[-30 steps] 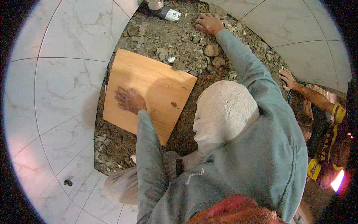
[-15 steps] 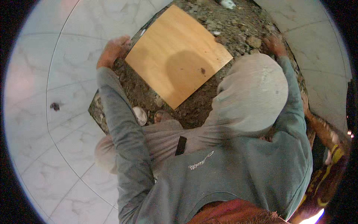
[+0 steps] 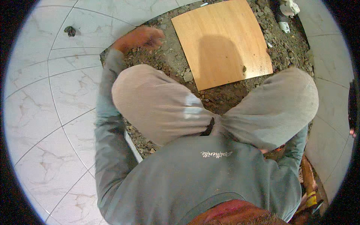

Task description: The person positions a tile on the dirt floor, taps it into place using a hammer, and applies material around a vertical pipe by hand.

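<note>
A square, light-brown wooden board [image 3: 243, 39] lies on broken soil and rubble, with a rounded shadow and a small dark spot on it. Left of the board, apart from it, my left hand [image 3: 144, 38] is over the loose soil [image 3: 170, 48], its fingers smeared by motion. Nothing can be made out in it. On the other side, my right arm [image 3: 293, 152] goes down behind my bent right knee, which hides the right hand. My two knees, in pale trousers, are spread in front of the board's near edge.
White marbled tiles [image 3: 33, 123] border the soil patch on the left and right. A dark clump [image 3: 69, 31] lies on the left tiles. Whitish items [image 3: 288, 8] are at the far right. Part of another person [image 3: 308, 180] shows at the lower right.
My body and view have turned, and both knees now show spread. My left hand has moved inward over the soil; my right hand has gone from sight. The board appears farther right.
</note>
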`<state>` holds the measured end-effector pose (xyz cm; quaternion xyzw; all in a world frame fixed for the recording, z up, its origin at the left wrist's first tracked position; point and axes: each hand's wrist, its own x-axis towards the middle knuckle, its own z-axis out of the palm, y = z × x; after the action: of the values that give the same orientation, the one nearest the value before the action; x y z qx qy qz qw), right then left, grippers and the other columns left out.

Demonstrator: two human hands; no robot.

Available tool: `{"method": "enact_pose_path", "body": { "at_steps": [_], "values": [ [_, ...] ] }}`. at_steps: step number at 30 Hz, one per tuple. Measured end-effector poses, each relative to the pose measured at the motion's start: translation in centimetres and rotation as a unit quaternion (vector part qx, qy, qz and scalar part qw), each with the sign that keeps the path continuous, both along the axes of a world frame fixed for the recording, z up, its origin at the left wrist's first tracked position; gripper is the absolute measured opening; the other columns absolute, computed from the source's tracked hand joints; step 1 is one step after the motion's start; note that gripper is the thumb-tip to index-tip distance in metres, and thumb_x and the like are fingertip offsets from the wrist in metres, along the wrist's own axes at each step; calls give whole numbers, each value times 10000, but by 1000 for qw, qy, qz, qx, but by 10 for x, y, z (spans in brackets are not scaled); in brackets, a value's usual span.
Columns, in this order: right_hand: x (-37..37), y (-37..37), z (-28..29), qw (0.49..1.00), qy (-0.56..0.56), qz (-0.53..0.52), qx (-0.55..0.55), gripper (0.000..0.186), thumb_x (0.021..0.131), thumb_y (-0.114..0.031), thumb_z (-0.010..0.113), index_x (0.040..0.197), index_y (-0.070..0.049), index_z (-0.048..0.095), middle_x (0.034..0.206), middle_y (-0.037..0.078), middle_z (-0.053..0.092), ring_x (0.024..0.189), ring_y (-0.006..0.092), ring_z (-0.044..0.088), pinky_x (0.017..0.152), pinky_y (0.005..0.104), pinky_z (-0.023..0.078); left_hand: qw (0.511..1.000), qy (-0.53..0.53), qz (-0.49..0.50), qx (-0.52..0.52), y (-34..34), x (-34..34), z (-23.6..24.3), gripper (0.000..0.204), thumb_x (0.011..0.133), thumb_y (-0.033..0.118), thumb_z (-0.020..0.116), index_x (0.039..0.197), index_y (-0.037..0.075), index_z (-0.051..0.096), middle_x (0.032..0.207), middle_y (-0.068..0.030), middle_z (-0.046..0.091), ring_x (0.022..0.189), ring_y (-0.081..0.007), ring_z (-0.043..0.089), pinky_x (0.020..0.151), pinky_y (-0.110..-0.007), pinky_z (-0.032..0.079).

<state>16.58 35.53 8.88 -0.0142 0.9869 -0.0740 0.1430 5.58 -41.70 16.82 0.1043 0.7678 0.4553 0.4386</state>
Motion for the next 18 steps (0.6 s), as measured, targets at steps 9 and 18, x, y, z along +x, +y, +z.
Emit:
{"method": "enact_pose_path", "body": {
  "at_steps": [9,18],
  "values": [
    [-86,-107,-21,980,123,121,-98,439,1049,-381,553,1395,-116,602,1363,199,630,1255,416,572,1099,543,417,766,-102,584,249,121,171,-211,499,1039,390,580,1408,56,555,1197,-159,694,1136,-289,648,941,-452,541],
    [-136,-132,-49,977,154,128,71,508,1046,-546,486,1370,-191,649,1401,194,590,1323,411,501,1118,538,361,713,-27,656,247,158,175,-179,479,1047,388,572,1385,50,556,1198,-156,692,1099,-299,660,932,-460,547]
  ]
}}
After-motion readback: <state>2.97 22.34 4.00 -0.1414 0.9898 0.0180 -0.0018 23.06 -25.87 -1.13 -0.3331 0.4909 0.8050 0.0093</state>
